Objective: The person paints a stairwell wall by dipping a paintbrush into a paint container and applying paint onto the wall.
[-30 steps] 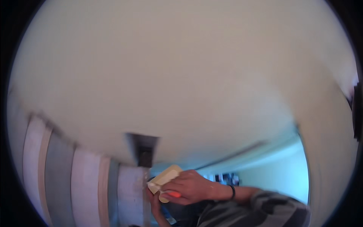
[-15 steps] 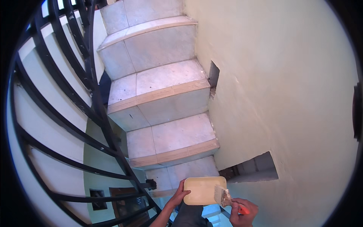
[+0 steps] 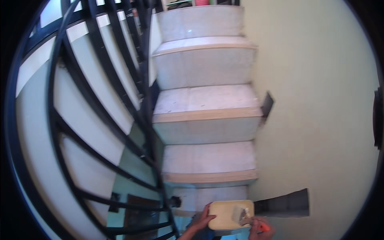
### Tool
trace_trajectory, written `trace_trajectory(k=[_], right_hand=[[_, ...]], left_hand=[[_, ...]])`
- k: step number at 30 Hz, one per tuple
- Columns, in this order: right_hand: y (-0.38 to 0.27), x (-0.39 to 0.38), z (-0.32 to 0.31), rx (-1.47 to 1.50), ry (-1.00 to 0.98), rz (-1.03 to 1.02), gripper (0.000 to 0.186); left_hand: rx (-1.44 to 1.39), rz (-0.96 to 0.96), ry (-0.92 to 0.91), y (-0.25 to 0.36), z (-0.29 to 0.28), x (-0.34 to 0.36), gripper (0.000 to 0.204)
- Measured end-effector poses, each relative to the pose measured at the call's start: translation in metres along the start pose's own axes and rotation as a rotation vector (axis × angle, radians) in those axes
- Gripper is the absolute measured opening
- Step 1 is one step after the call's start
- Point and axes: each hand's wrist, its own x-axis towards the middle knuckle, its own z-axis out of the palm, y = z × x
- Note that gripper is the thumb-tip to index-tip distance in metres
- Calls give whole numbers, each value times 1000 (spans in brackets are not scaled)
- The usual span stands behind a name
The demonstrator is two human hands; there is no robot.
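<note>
Holding the yellow tray point(image 3: 222, 216) by its left edge in the left hand point(image 3: 202, 221), thumb over the rim, remaining fingers mostly hidden underneath. Gripping the brush point(image 3: 245, 220) in the right hand point(image 3: 262, 229) by its orange handle, at the tray's right side. Hands apart from each other, tray and brush between. Tray low in view, in front of the bottom visible part of the stairs point(image 3: 210, 158), just left of the lower wall opening point(image 3: 286, 205) as seen from here. Bristles aimed up and left over the tray's inside; can't tell whether touching its bottom or just above. Can't judge fill level either: pale on pale. Progress, by judgement: between strokes, loading or wiping off at the tray, not applying; brush clear of the wall point(image 3: 316, 100). Set so far: tray and brush in hand, bristles over the tray. Wall pale and fairly even; can't separate coated from bare, or wet from dry. Unfilled as seen: lower opening, plus the smaller upper opening point(image 3: 268, 105) beside the steps, both dark inside. Can't put a share on work done versus left from this view.
</note>
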Motion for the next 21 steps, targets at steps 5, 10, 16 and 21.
trace_trajectory(k=[5, 10, 16, 21], right_hand=[[17, -12, 6, -45, -25, -69, 11], [38, -33, -3, 121, -101, 202, 15], [55, -35, -4, 83, -77, 106, 17], [75, -47, 3, 208, -56, 235, 22]], left_hand=[[-7, -57, 35, -7, 5, -27, 70], [-55, -43, 112, -55, 0, -48, 68], [-179, -155, 176, -34, 17, -71, 72], [-229, -231, 225, -17, 25, -80, 70]])
